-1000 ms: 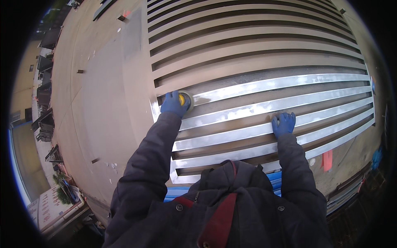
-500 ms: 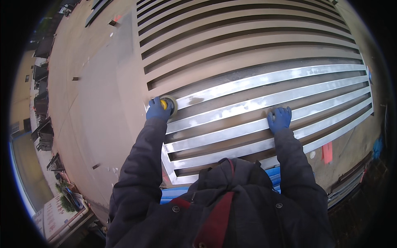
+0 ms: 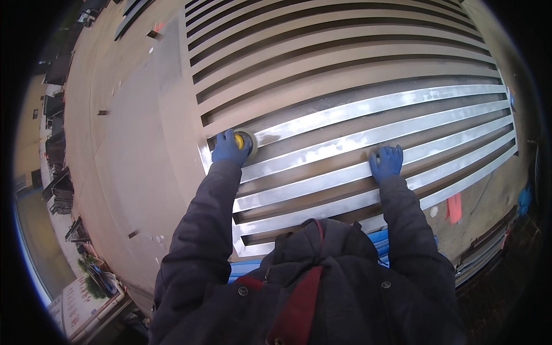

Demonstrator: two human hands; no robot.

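My left hand [image 3: 230, 149], in a blue glove, is closed round a small disc sander [image 3: 241, 141] with a yellow body and a round dark disc. The sander's disc lies at the left end of a bare, shiny metal slat [image 3: 322, 121] of a large slatted frame. My right hand [image 3: 387, 164], also gloved in blue, rests on another bare slat [image 3: 328, 181] nearer me. Its fingers bend over the slat's far edge; their tips are partly hidden. The slats farther away are a dull brownish grey [image 3: 345, 50].
Blue material [image 3: 381, 244] shows under the frame's near edge. A red-orange strip [image 3: 454, 208] hangs or lies at the right. Concrete floor [image 3: 138, 126] stretches to the left, with a few short dark blocks [image 3: 102, 112] on it. Dark metal racks [image 3: 58, 192] line the far left.
My left hand and the sander have shifted slightly to the right along the slat's end. My right hand stays on its slat; the whole view has moved a little.
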